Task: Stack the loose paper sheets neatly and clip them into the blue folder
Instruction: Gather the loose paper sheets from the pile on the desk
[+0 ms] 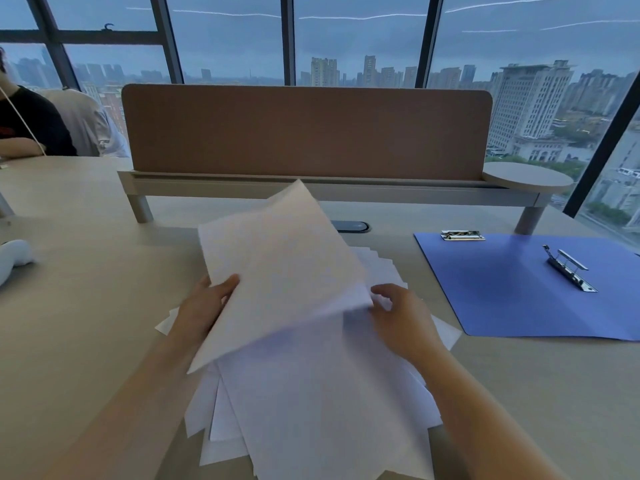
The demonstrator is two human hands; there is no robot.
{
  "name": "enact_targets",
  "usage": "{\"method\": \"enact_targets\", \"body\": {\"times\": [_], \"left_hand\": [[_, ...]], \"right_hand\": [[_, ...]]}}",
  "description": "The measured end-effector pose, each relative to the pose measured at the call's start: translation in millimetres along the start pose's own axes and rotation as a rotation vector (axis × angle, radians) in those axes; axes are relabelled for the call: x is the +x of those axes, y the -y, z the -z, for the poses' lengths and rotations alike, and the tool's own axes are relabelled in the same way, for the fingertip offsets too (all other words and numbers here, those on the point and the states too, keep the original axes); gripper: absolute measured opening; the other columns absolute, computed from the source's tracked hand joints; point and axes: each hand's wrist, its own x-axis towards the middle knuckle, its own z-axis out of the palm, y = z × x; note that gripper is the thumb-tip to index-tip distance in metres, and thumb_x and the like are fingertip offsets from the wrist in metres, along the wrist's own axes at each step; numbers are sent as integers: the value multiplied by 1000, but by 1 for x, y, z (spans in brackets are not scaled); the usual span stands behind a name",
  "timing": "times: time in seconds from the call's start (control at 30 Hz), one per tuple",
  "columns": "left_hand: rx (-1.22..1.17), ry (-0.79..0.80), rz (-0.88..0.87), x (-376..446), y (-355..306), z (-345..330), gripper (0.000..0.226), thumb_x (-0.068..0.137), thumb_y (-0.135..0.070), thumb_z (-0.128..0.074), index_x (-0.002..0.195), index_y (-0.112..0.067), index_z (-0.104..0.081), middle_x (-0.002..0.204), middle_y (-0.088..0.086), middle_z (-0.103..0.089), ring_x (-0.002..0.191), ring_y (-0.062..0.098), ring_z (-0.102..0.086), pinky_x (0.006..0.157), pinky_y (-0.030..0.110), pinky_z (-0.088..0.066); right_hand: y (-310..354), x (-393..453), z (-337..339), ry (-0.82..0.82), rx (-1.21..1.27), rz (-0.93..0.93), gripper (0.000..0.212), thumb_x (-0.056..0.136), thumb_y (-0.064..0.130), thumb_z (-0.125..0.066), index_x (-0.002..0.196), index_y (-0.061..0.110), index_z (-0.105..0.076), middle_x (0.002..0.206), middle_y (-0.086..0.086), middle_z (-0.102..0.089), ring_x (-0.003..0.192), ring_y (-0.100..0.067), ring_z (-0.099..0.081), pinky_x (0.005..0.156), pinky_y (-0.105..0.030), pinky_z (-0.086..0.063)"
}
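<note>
We are still gathering: left hand (204, 306) grips lifted sheets (277, 271), right hand (401, 317) pinches their corner; next, square them against the desk (86, 289).

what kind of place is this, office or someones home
Most likely an office on a high floor. A shared desk carries a brown divider screen, floor-to-ceiling windows look out over city towers, and an open blue folder lies beside loose paper sheets.
</note>
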Motion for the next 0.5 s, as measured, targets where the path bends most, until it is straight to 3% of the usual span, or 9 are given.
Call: {"method": "enact_targets", "body": {"times": [0.03, 0.07, 0.13, 0.17, 0.2, 0.27, 0.37, 0.43, 0.5], "left_hand": [[-92, 25, 76, 8, 8, 6, 33, 79, -32, -81, 102, -16, -63, 95, 5, -70, 71, 14, -68, 55, 16, -54], [-277, 83, 105, 8, 12, 10, 47, 64, -19, -91, 100, -11, -62, 91, 8, -72, 65, 15, -71, 54, 20, -55], [-550, 70, 138, 26, 37, 21, 94, 24, -1, -98, 110, -3, -60, 85, 14, -74, 59, 19, -72, 51, 21, -55], [-593, 60, 157, 29, 40, 21, 99, 28, -4, -97, 119, -6, -58, 91, 12, -75, 61, 16, -71, 54, 21, -55], [-594, 65, 177, 19, 32, 16, 80, 51, -11, -93, 122, -13, -57, 101, 8, -73, 65, 12, -68, 58, 20, -54], [-274, 50, 165, 6, 17, 6, 15, 95, -25, -61, 106, -15, -60, 100, 4, -67, 67, 11, -60, 57, 19, -49], [-14, 13, 51, -18, -9, -16, 17, 101, -27, -52, 106, -14, -60, 78, -6, -58, 57, 6, -56, 39, 8, -41], [72, 62, 33, -28, -18, -18, 21, 99, -27, -53, 109, -11, -62, 66, -9, -65, 48, 3, -61, 34, 7, -39], [99, 85, 48, 3, -1, 3, 20, 98, -32, -53, 92, -16, -62, 43, -20, -61, 39, -7, -57, 36, 4, -37]], "right_hand": [[0, 0, -1, 23, -75, -27, 49, 93, 46, -60, 138, 26, -55, 138, 1, -59, 116, -22, -60, 89, -33, -50], [0, -1, -1, 45, -153, -29, 62, 88, 55, -63, 142, 27, -50, 142, 2, -55, 122, -23, -57, 94, -35, -48], [3, -5, -2, 77, -216, -24, 89, 73, 68, -71, 148, 28, -42, 148, 3, -48, 133, -22, -49, 104, -38, -43], [6, -7, -1, 97, -226, -22, 103, 65, 72, -74, 150, 28, -38, 151, 4, -45, 137, -21, -45, 107, -39, -40], [9, -9, 0, 117, -245, -16, 114, 58, 75, -77, 152, 28, -33, 153, 3, -42, 139, -21, -41, 110, -40, -39], [12, -13, 0, 164, -307, -9, 127, 50, 75, -81, 154, 27, -26, 153, 2, -39, 141, -21, -37, 109, -42, -38], [15, -17, -2, 200, -348, -12, 129, 48, 72, -84, 154, 27, -24, 145, 0, -41, 137, -23, -35, 98, -42, -44], [14, -16, -2, 200, -365, -18, 126, 48, 72, -84, 151, 28, -26, 139, 0, -43, 133, -24, -40, 91, -41, -46], [13, -15, -1, 192, -375, -19, 122, 48, 72, -83, 149, 28, -29, 135, 0, -45, 129, -24, -45, 87, -40, -46]]}}
